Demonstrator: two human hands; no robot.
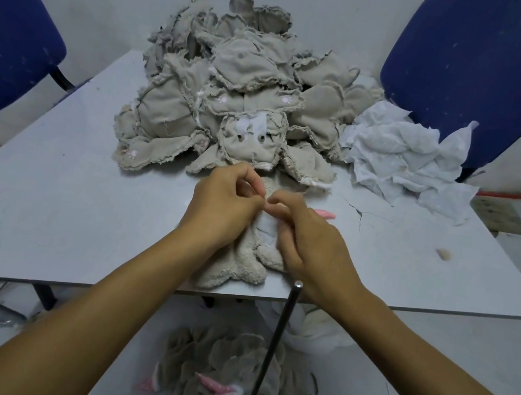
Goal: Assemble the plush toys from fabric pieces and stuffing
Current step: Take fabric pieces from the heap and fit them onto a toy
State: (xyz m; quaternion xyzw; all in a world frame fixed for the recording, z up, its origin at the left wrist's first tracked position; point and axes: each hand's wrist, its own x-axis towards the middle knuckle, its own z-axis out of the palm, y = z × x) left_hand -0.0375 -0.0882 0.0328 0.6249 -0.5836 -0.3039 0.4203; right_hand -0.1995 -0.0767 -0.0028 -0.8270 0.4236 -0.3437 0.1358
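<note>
A beige fleecy plush toy skin [236, 269] lies flat on the grey table [77, 200] near its front edge, with a pale belly patch showing between my hands. My left hand [222, 208] and my right hand [307, 240] both pinch its upper end, fingertips almost touching. A pink ear tip [325, 214] pokes out just beyond my right hand. Behind them rises a big heap of inside-out beige toy skins [234, 98]; one at the front shows two black eyes [250, 138].
Crumpled white fabric [405, 160] lies at the back right of the table. Blue chairs [484, 62] stand on both sides. A metal rod [277, 339] stands upright under the table's front edge, over a pile of turned grey-and-pink plush pieces [235, 391] on the floor.
</note>
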